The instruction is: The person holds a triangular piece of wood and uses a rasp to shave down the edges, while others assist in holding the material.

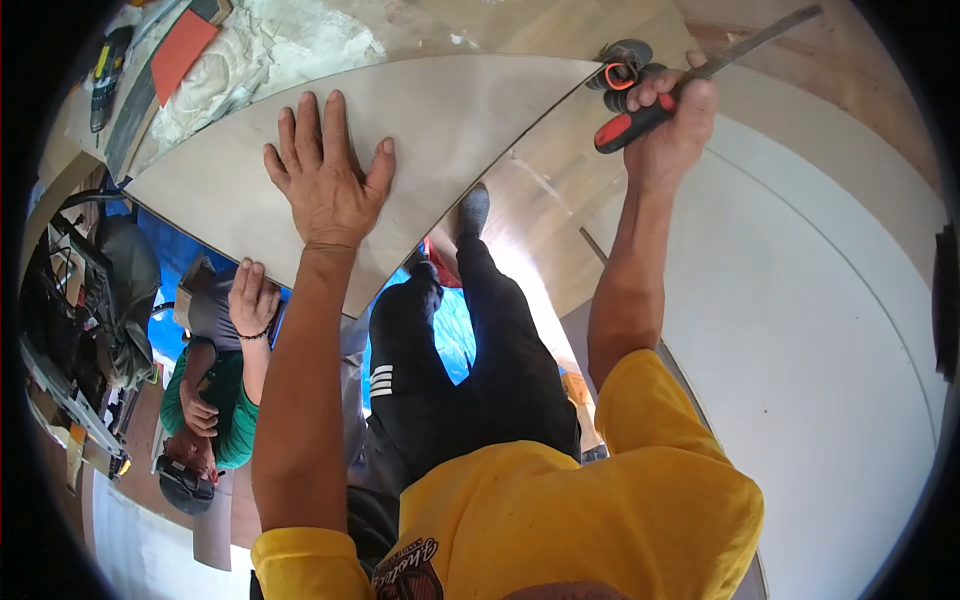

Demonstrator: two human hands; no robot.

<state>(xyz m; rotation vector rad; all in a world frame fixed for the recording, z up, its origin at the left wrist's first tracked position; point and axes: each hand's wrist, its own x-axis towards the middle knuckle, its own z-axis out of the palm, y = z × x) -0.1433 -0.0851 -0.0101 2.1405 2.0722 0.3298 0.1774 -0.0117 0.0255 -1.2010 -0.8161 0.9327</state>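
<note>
My left hand (335, 190) lies flat on a pale, thin panel (460, 115), its fingers spread. The panel has a long curved far edge and tapers to a point at the right. Beyond its right edge my right hand (680, 125) is raised, fingers wrapped round a file (745, 45) with a red and black handle. The file's long, dark, narrow blade points up to the far right, apart from the panel. A co-worker's hand (255, 297) rests at the panel's near left edge.
The co-worker in a green shirt (236, 420) is at the left. A black and yellow drill (108, 75) and a red sheet (182, 55) lie at the far left. A black and orange tool (620, 75) sits by the panel's tip. A large white panel (790, 310) stands at the right.
</note>
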